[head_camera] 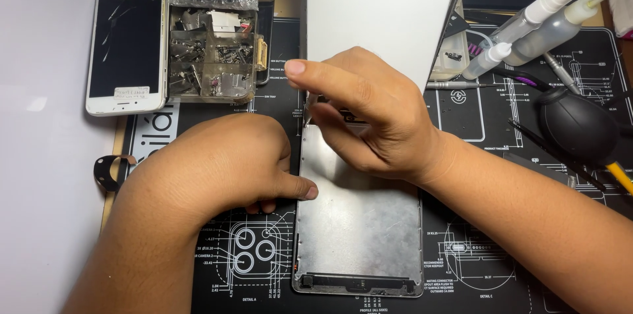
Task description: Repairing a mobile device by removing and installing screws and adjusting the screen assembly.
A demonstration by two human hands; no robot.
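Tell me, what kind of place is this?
Probably a gadget repair bench. There's an opened tablet shell under both hands, a clear box of tiny parts, a phone with a cracked screen, and a black air blower.

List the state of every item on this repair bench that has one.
Tablet metal housing: lying flat, opened up, bare inside.
White panel: lifted, tilted up behind the housing.
Left hand: fingertip pressing the housing's left edge.
Right hand: over the housing's top edge.
White phone: face up, screen dark and cracked.
Parts box: open, full of small parts.
Dust blower: lying on the mat.
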